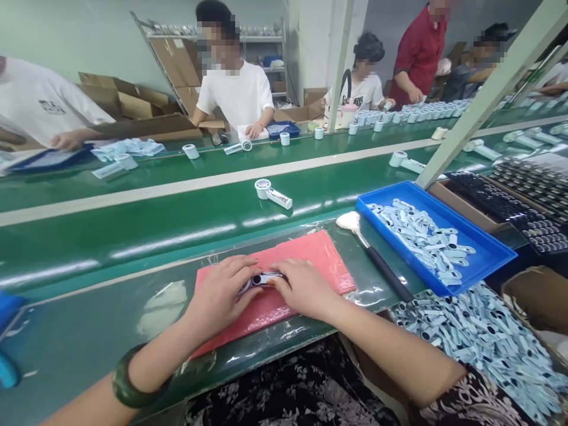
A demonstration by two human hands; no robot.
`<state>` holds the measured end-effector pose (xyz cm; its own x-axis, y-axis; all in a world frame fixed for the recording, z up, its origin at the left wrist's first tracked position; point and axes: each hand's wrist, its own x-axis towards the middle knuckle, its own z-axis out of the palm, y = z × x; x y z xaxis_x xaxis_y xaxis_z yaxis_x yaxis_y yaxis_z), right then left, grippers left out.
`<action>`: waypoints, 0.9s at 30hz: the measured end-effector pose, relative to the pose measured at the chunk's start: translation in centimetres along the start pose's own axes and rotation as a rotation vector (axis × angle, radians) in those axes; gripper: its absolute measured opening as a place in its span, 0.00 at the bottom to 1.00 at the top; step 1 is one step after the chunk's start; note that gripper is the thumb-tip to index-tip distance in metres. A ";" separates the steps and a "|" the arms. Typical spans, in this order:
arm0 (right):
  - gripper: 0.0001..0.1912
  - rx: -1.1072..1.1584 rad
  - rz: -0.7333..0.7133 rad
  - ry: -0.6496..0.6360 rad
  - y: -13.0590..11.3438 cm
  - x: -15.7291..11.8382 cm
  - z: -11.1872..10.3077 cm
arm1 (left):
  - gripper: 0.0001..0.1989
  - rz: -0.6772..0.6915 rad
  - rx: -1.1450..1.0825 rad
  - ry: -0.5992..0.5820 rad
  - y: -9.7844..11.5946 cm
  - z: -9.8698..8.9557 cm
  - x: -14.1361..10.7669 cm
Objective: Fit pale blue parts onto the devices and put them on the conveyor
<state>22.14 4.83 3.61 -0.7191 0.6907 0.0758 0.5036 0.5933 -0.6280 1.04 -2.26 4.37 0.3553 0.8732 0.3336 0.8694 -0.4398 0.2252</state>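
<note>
A small handheld fan (267, 278), pale with a dark oval on its handle, lies between my two hands over a pink pad (326, 260). My left hand (224, 290) curls round its left end, and the fingers cover most of that end. At the other end, my right hand (306, 287) grips the handle with thumb and fingers. The fan's underside is hidden. To the right of the pad rests a mallet (375, 257) with a white head and a black handle.
A blue tray (483, 263) holds pale blue handle parts, with a heap of similar parts (483, 337) below it. Another fan (273, 194) lies on the green conveyor belt (199, 216). Co-workers sit across the belt, among them a person in white (237, 92). A slanted post (483, 97) stands right.
</note>
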 end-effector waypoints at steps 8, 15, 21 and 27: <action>0.13 -0.083 -0.224 0.173 1.4 1.4 2.8 | 0.08 -0.133 -0.227 0.034 -1.3 0.5 1.1; 0.09 0.097 -0.090 0.191 1.0 1.8 2.7 | 0.10 -0.158 -0.267 -0.014 -1.5 0.2 1.4; 0.07 0.255 -0.203 0.233 1.6 1.8 2.6 | 0.08 -0.108 -0.298 0.089 -1.3 0.5 1.3; 0.05 0.363 -0.206 0.133 1.9 1.1 1.5 | 0.06 -0.032 -0.194 0.096 -0.6 0.3 0.4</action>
<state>21.63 6.10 1.33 -0.7072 0.6346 0.3117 0.1384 0.5566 -0.8191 0.75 -1.59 4.11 0.2859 0.8675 0.4070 0.7941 -0.4522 0.4060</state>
